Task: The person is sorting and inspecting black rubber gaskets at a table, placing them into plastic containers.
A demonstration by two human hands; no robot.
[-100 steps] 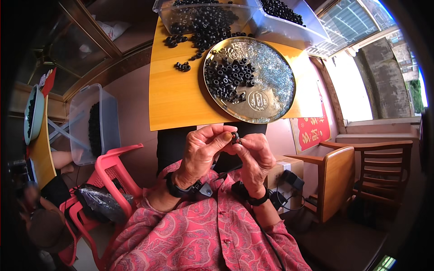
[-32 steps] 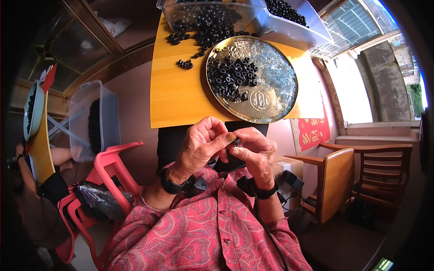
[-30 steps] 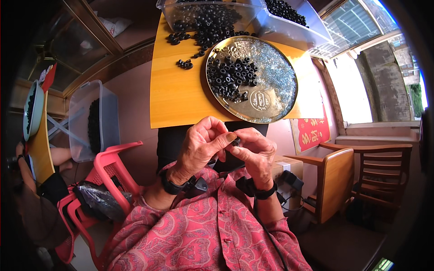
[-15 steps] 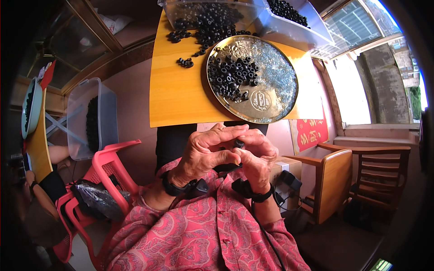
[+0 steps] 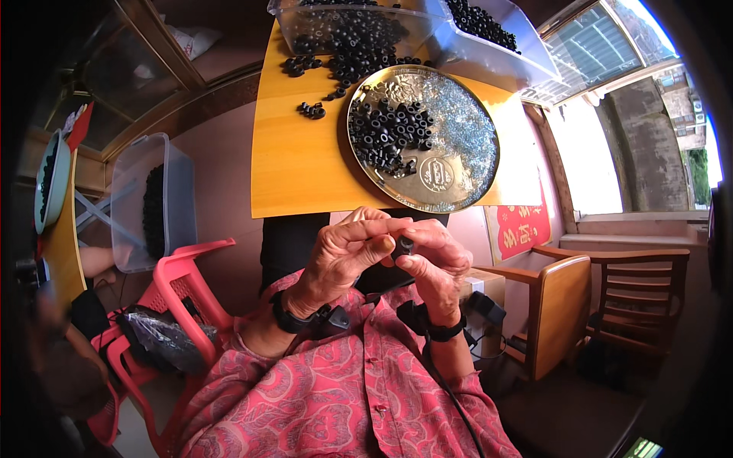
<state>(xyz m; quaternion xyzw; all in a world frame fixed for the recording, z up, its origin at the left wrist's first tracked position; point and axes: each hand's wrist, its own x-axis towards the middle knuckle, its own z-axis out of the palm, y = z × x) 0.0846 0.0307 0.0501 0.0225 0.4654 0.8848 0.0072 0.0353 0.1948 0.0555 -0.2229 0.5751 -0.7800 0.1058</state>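
Observation:
In front of my shirt, both hands meet at the fingertips. My right hand [image 5: 441, 261] pinches a small black ring [image 5: 405, 245] between thumb and index finger. Against its left side, my left hand [image 5: 353, 250] is closed, thumb tip bent in towards the ring; whatever it pinches is hidden. Just beyond my hands, a round gold tray [image 5: 418, 200] lies on the yellow table [image 5: 294, 172]. A heap of black rings [image 5: 389, 133] covers its left part, and many tiny clear bluish pieces [image 5: 466, 137] are spread over its right part.
Clear plastic bins [image 5: 496, 65] of black rings stand at the table's far end, with loose rings [image 5: 312, 111] near them. On the left are a red plastic chair [image 5: 187, 305], another clear bin [image 5: 179, 206] and a person's arm [image 5: 76, 336]. Wooden chairs [image 5: 565, 313] stand right.
The hands have shifted slightly and turned, so more of the black ring shows between the fingertips. The left thumb has lifted up closer to the index finger. The tray's contents look the same.

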